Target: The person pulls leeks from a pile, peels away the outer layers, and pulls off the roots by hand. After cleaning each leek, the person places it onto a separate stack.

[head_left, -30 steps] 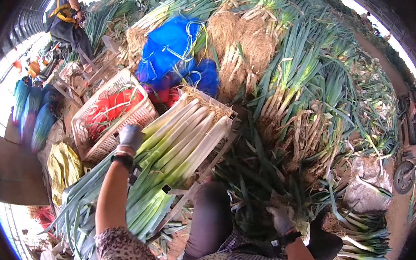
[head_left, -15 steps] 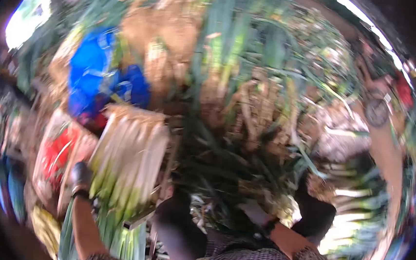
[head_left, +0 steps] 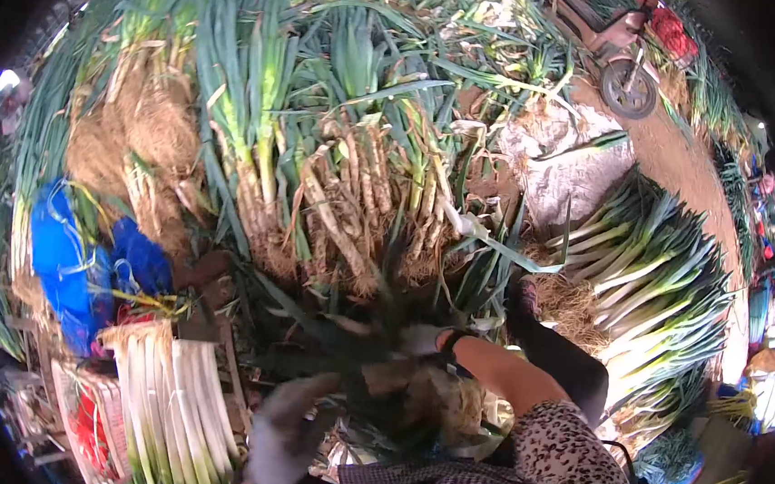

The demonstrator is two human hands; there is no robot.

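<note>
My left hand (head_left: 286,430), in a pale glove, is raised before my lap, fingers curved and apart with nothing visible between them. Beside it, a row of trimmed leeks (head_left: 170,398) lies with white stalks side by side. My right hand (head_left: 421,340), also gloved, reaches among dark green leek leaves (head_left: 307,336) at the centre. Motion blur smears its fingers, so I cannot see what they hold. Just beyond it stand untrimmed leeks (head_left: 346,193) with brown, dirty stalks and roots.
A blue plastic bag (head_left: 63,262) lies at the left, above a crate (head_left: 65,408) with something red inside. Cleaned leeks (head_left: 648,281) form a pile at the right, below a white sack (head_left: 575,170). A scooter (head_left: 624,69) stands at the far right.
My left hand has left the trimmed leeks and come inward to my lap. My right hand has moved forward and left into the leaves. The view has swung to the right.
</note>
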